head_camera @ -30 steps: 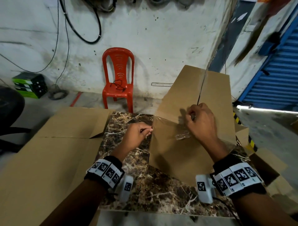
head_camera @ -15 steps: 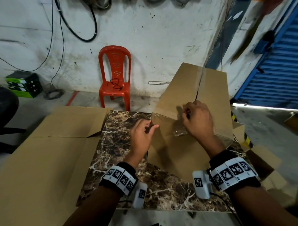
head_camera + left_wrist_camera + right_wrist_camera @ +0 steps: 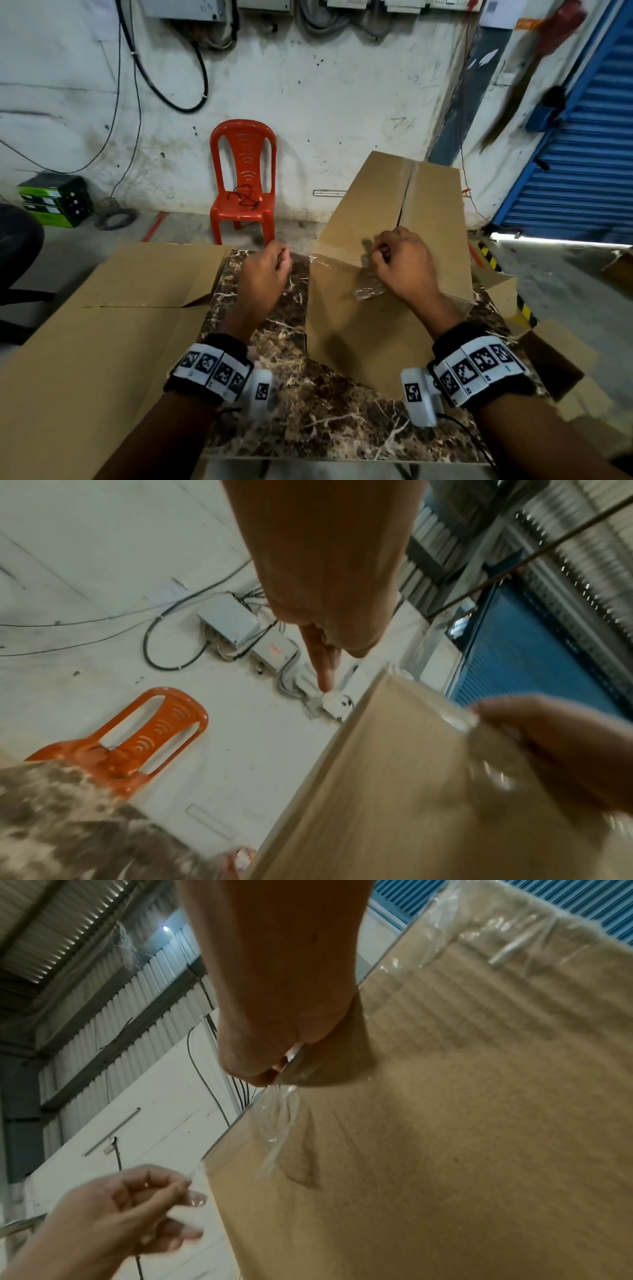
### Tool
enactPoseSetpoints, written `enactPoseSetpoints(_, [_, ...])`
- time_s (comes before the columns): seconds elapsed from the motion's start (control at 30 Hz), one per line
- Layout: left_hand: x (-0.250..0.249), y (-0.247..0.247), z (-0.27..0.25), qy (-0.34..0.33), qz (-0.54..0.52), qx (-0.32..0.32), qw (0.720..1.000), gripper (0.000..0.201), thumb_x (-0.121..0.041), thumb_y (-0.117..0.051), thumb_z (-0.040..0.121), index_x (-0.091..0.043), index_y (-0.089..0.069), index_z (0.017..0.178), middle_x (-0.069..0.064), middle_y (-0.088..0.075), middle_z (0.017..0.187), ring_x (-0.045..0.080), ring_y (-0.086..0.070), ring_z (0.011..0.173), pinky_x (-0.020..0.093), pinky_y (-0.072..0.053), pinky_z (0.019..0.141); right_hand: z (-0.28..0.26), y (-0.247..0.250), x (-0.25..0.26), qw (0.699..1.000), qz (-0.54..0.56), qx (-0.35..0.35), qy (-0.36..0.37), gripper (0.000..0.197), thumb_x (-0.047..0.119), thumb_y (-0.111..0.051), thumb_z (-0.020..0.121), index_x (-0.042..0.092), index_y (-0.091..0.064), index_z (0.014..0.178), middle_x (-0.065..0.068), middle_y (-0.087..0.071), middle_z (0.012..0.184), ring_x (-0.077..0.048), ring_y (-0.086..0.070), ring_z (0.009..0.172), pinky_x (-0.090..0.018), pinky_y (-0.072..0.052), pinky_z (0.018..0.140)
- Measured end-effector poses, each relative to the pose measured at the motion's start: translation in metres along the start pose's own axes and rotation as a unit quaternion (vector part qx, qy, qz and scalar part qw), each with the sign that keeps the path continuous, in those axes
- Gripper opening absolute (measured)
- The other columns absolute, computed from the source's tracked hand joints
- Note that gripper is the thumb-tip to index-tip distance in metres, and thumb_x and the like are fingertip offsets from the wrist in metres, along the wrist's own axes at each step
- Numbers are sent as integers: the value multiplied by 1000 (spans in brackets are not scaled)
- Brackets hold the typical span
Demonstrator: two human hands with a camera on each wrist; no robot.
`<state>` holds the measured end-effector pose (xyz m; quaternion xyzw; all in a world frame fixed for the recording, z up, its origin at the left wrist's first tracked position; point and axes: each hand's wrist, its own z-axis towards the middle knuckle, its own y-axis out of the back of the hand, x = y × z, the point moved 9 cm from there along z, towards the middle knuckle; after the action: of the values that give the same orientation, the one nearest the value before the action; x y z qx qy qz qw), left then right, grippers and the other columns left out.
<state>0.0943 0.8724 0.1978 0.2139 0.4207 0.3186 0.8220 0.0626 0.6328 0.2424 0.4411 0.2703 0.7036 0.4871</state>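
No word, brand or number can be read: the white wristbands point(image 3: 212, 371) and white wrist-camera housings point(image 3: 262, 391) carry only black-and-white square code patterns, the labels on the stacked green-and-black boxes point(image 3: 54, 198) are too small, and the red figures on the grey wall box point(image 3: 274, 650) are blurred.

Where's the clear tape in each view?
Head: clear tape lies crumpled on the cardboard box below the right hand; a strip reaches the left hand.
Left wrist: the tape is a blurred glint at right, on the box edge by the right hand.
Right wrist: the tape is at centre, creased below the right hand's pinch; the left hand pinches its end, lower left.
Shared landmark: the cardboard box, in all three.
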Motion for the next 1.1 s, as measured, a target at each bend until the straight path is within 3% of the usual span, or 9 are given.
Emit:
enactPoseSetpoints(0.13, [-33,33,29,-88,-30,23,995,14,-9,-66,90,-8,-74,102,3,-74,92,9,-66,77,7,-45,69,1,-3,2,999,28,13,13,28,32,-51,81,15,-72,89,-2,-53,81,-28,-55,82,-28,-34,68])
enactPoseSetpoints(0.23, [-51,44,42,-72,-115,48,990,12,-6,-66,90,-6,-75,98,2,-74,90,2,-67,76,19,-55,73,0,-4,3,998,60,20,21,35,33,-48,80,16,-73,97,-1,-56,86,-28,-56,87,-28,-36,69])
enactPoseSetpoints(0.4, [-100,32,60,-5,-314,108,943,12,2,-65,88,-2,-72,97,8,-72,88,14,-73,76,25,-59,69,-4,5,11,979,191,25,65,53,45,-47,79,18,-70,119,1,-63,103,-12,-57,94,-23,-44,77])
enactPoseSetpoints(0.53, [-125,0,66,48,-347,146,925,14,0,-65,88,-10,-74,87,4,-73,78,15,-69,67,24,-53,53,-7,15,8,952,301,23,52,51,50,-61,81,21,-66,123,3,-66,111,-6,-60,101,-12,-46,85])
enactPoseSetpoints(0.67, [-124,-18,67,66,-317,168,931,25,-2,-62,88,-21,-76,80,-3,-75,78,4,-65,68,16,-47,55,-3,18,-14,897,438,-24,-43,13,13,-76,84,14,-75,96,7,-74,90,-5,-68,84,-20,-51,77])
enactPoseSetpoints(0.77, [-114,-30,62,113,-357,212,902,16,-2,-61,89,-9,-76,88,12,-74,81,13,-63,65,23,-49,57,-4,18,-18,872,484,-3,-76,21,7,-77,81,12,-73,101,5,-75,94,-6,-69,86,-19,-53,76])
enactPoseSetpoints(0.87, [-107,-35,59,151,-400,227,875,13,-3,-61,90,0,-73,93,16,-68,73,17,-62,60,25,-52,55,-4,4,-6,883,458,77,-72,45,10,-82,77,18,-67,119,6,-72,108,-5,-69,99,-20,-55,84])
enactPoseSetpoints(0.93, [-105,-33,61,167,-420,224,863,13,-4,-63,90,3,-71,95,15,-69,72,20,-65,62,26,-56,58,-3,-1,-1,896,431,88,-58,37,11,-81,78,21,-70,112,6,-74,103,-8,-70,94,-23,-55,83])
enactPoseSetpoints(1.1, [-109,-29,59,178,-442,313,822,20,-2,-70,79,1,-71,98,20,-73,89,25,-72,79,30,-61,72,1,0,-3,880,466,62,-70,5,-2,-72,84,-1,-71,89,-4,-70,76,-8,-60,63,-20,-50,61])
